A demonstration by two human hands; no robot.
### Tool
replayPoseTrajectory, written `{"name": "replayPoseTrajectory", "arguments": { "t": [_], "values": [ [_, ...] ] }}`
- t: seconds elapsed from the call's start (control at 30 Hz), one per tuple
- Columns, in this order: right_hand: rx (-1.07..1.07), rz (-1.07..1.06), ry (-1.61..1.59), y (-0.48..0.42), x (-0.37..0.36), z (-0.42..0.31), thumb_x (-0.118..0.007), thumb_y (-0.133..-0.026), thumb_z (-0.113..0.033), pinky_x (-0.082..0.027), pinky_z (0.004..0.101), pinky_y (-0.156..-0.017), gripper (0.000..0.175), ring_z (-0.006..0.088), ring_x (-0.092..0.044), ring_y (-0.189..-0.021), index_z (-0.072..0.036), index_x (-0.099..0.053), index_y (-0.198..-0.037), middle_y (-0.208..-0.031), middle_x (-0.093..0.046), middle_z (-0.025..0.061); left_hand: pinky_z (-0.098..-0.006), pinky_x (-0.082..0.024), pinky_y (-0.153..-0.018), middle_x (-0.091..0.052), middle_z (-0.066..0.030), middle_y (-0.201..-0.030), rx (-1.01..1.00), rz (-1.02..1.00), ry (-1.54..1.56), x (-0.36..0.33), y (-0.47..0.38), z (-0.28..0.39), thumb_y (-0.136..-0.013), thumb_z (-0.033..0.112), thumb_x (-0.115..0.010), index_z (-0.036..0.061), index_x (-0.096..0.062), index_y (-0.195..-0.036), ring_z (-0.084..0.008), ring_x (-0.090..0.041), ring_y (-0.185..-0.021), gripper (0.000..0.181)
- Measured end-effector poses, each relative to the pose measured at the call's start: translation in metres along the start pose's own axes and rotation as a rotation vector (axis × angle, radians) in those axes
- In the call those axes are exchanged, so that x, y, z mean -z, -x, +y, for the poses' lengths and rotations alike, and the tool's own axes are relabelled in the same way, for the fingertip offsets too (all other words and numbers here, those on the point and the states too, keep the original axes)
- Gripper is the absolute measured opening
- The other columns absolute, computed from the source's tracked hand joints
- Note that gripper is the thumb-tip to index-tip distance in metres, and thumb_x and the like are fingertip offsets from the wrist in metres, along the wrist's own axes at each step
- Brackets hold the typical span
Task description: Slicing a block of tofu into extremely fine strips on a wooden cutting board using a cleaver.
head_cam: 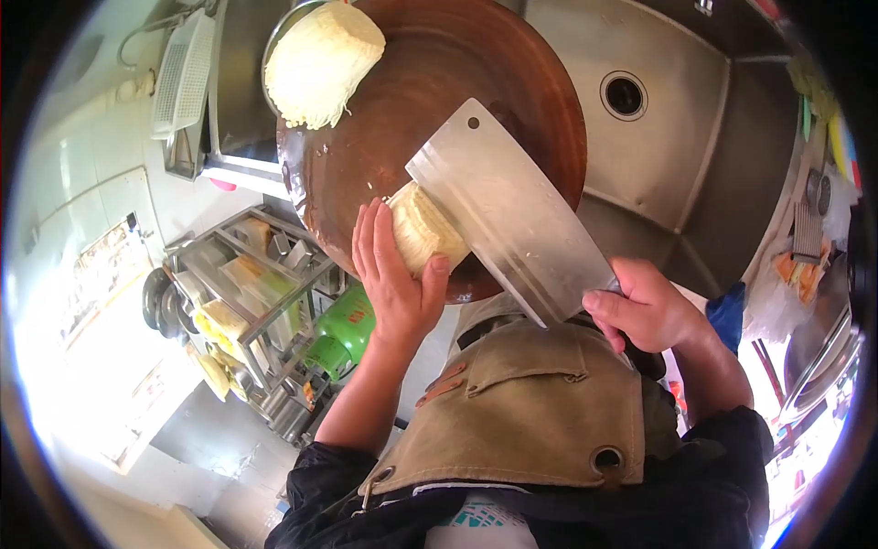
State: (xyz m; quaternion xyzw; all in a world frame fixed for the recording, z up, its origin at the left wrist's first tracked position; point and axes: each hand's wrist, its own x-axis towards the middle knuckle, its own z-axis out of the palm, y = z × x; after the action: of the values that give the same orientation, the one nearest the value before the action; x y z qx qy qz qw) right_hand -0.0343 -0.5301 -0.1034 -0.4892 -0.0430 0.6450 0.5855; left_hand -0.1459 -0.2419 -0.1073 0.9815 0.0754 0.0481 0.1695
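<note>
My left hand (391, 267) cups a pale bundle of what look like enoki mushrooms (424, 230), fingers along its far left side and thumb near its front end. The bundle rests on a round brown wooden chopping block (425, 62). In my right hand (638, 305) is the handle of a wide steel cleaver (511, 213). Its blade slants across the block, with the long edge right beside the bundle; whether it touches cannot be told. A larger enoki bunch (326, 62) sits at the block's far left, over a metal bowl (274, 38) that shows only at its rim.
A stainless steel sink (658, 151) with a drain (623, 95) lies right of the block. Down on the left stand a metal rack (274, 288) with containers and a green gas cylinder (346, 329). A white perforated basket (184, 72) is at the far left. My brown apron (528, 412) nears the block.
</note>
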Motion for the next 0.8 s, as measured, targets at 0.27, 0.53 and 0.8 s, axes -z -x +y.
{"name": "replayPoseTrajectory", "arguments": {
  "t": [0.27,0.53,0.8],
  "values": [
    [-0.024,-0.012,-0.023,0.000,-0.003,-0.005,-0.046,-0.101,-0.019,-0.042,0.0241,-0.050,0.019,0.0066,-0.050,-0.051,-0.001,-0.053,-0.104,-0.064,-0.052,-0.0003,-0.0557,-0.024,-0.111,-0.040,-0.0304,-0.141,-0.010,0.007,0.005,-0.003,0.001,-0.003,-0.092,0.039,-0.054,-0.0090,-0.034,-0.140,-0.0490,-0.035,-0.132,0.070],
    [-0.064,-0.048,0.117,-0.028,-0.008,-0.029,-0.048,-0.098,-0.018,-0.043,0.0257,-0.048,0.019,0.0082,-0.053,-0.050,0.000,-0.054,-0.099,-0.062,-0.055,0.0018,-0.0590,-0.010,-0.115,-0.023,-0.0308,-0.153,-0.013,-0.018,0.083,-0.005,0.006,-0.006,-0.093,0.045,-0.051,-0.0065,-0.031,-0.145,-0.0502,-0.015,-0.144,0.076],
    [-0.052,0.037,0.187,-0.039,-0.049,-0.031,-0.051,-0.096,-0.018,-0.046,0.0313,-0.047,0.021,0.0158,-0.058,-0.050,0.002,-0.052,-0.090,-0.062,-0.058,0.0071,-0.0577,-0.008,-0.116,-0.019,-0.0310,-0.155,-0.009,-0.033,0.156,-0.002,0.012,-0.015,-0.093,0.046,-0.047,-0.0068,-0.024,-0.148,-0.0496,-0.012,-0.145,0.079]
  ]
}}
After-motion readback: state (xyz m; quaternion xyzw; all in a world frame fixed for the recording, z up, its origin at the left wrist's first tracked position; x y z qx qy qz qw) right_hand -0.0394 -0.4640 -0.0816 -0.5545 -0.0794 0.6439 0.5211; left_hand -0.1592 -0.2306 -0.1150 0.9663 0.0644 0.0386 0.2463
